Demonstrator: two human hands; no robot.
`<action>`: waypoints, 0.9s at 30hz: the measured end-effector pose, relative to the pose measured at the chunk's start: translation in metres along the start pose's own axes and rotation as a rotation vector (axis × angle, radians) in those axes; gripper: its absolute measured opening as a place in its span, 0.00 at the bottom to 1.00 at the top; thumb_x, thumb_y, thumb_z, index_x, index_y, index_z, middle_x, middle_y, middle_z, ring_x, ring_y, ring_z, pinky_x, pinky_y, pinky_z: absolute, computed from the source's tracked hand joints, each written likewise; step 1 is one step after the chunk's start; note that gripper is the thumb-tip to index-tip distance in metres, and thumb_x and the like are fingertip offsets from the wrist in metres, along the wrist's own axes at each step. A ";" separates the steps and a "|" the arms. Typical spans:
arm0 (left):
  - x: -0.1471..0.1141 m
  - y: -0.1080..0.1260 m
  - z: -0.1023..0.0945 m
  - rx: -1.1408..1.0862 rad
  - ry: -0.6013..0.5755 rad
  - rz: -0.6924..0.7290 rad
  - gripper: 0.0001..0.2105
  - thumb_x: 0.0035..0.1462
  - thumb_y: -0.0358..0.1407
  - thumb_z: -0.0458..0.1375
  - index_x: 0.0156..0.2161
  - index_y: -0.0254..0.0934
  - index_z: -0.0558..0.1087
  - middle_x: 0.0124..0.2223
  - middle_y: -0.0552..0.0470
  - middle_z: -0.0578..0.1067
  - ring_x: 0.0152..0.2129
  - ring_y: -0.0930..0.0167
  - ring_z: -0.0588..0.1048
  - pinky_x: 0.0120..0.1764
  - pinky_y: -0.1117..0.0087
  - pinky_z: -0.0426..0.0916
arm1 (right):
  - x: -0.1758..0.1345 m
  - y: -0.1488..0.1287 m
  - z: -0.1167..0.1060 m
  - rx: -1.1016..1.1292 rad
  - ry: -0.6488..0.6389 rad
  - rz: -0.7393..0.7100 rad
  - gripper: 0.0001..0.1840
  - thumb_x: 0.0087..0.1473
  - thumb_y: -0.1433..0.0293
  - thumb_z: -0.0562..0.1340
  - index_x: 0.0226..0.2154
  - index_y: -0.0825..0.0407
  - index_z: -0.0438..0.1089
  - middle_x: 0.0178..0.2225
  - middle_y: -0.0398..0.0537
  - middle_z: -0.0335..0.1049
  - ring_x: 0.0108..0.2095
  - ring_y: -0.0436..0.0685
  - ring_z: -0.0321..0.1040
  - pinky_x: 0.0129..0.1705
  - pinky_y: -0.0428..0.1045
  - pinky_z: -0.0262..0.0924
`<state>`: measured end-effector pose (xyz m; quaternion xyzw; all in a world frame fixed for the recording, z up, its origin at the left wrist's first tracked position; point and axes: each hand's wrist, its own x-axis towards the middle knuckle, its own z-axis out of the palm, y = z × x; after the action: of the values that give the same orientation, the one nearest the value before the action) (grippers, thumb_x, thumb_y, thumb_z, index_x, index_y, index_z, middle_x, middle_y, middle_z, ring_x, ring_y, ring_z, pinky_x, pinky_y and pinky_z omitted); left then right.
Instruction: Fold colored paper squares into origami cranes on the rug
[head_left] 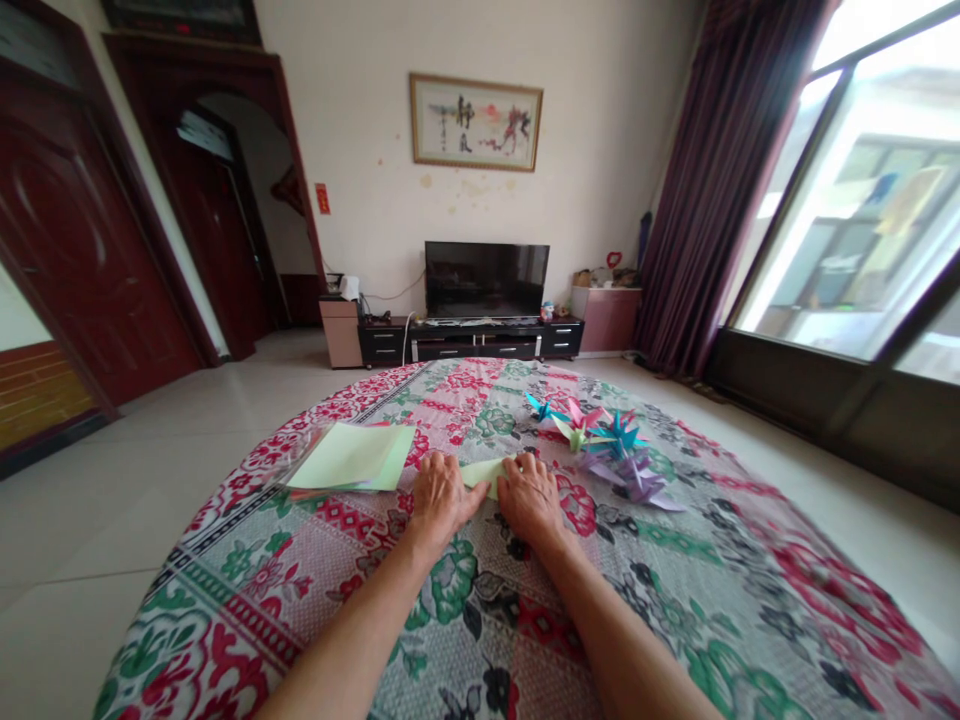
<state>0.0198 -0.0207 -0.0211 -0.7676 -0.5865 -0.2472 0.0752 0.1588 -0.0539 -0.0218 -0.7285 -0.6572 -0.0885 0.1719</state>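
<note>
A pale green piece of folded paper [480,474] lies on the cloth-covered table, between and partly under my hands. My left hand [442,495] presses on its left end, with the fingers curled down and the thumb pointing toward the right hand. On the other end sits my right hand [531,493], fingers bent and pressed together over the paper. Both hands hide much of it, so the exact folded shape cannot be made out. Left of my left hand is a stack of pale green paper sheets [352,457], with other colours showing at its lower edge.
Several folded paper cranes, among them a blue one [619,436] and a purple one [642,478], stand to the right of my right hand. The round table wears a floral tablecloth [450,585]. Beyond it, a television [487,280] stands on a low black cabinet [382,343].
</note>
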 end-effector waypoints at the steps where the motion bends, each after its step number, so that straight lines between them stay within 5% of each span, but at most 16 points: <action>1: 0.001 -0.002 0.001 -0.006 -0.002 0.002 0.20 0.47 0.51 0.57 0.36 0.35 0.70 0.37 0.40 0.71 0.40 0.59 0.69 0.44 0.61 0.63 | 0.000 0.000 0.000 0.000 0.005 -0.002 0.13 0.58 0.64 0.49 0.41 0.49 0.65 0.45 0.52 0.61 0.44 0.59 0.57 0.43 0.52 0.50; 14: 0.009 -0.034 0.006 -0.025 -0.004 -0.013 0.10 0.52 0.42 0.54 0.34 0.38 0.71 0.33 0.46 0.72 0.36 0.64 0.69 0.42 0.67 0.62 | 0.000 0.000 0.000 0.018 -0.001 0.000 0.13 0.57 0.64 0.51 0.42 0.49 0.65 0.45 0.52 0.61 0.45 0.59 0.57 0.43 0.52 0.50; 27: 0.014 -0.035 0.005 -0.067 -0.078 -0.131 0.09 0.55 0.30 0.49 0.35 0.37 0.72 0.34 0.48 0.73 0.35 0.68 0.71 0.39 0.70 0.61 | 0.001 0.002 0.003 0.033 0.029 -0.004 0.13 0.56 0.64 0.51 0.41 0.49 0.65 0.45 0.51 0.62 0.44 0.59 0.57 0.42 0.52 0.50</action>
<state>-0.0093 0.0037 -0.0250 -0.7388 -0.6293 -0.2410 0.0104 0.1605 -0.0518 -0.0244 -0.7229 -0.6575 -0.0885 0.1931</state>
